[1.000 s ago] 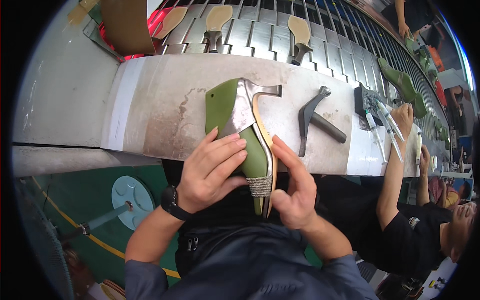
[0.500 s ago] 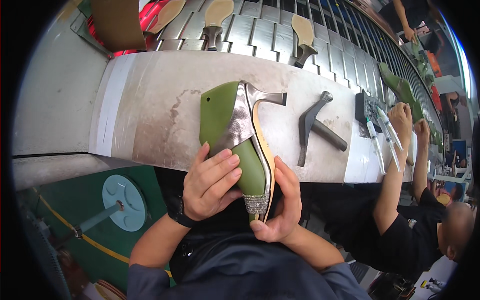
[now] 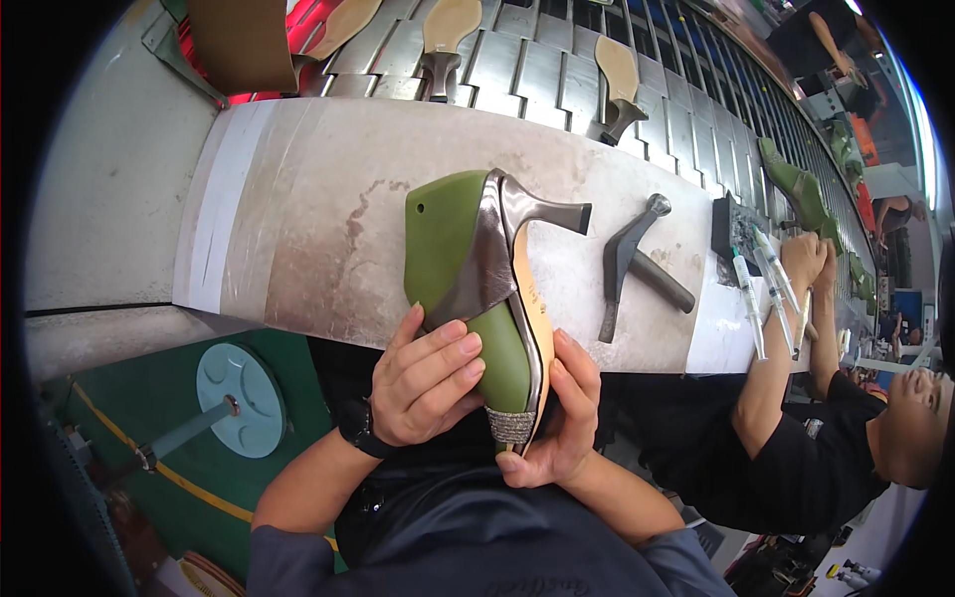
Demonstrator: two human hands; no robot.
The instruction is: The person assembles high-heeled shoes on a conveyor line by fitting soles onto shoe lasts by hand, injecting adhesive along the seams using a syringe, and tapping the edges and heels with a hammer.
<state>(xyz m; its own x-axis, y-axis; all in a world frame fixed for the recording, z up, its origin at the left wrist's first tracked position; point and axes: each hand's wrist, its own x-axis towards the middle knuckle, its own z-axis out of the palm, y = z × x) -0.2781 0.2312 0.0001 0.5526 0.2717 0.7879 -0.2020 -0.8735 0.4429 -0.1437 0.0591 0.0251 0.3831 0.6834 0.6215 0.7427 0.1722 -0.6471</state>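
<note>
Where the stained worktable [image 3: 328, 149] ends, green floor [image 3: 269, 473] shows.

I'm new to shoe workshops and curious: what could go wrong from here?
Left hand and right hand hold the shoe toward its toe end, so the heel end might tip. The heel points toward the hammer on the bench; a careless swing could scratch it.

The bench [image 3: 318, 229] bore a hammer [image 3: 619, 269], its handle angled right. Farther right lay a white sheet [image 3: 726, 333], syringes [image 3: 750, 303] and a black block [image 3: 731, 227]. The slatted conveyor [image 3: 542, 75] beyond carried heeled soles [image 3: 453, 25]. A round blue base [image 3: 261, 398] stood on the green floor [image 3: 139, 383], near a yellow line [image 3: 204, 493].
</note>
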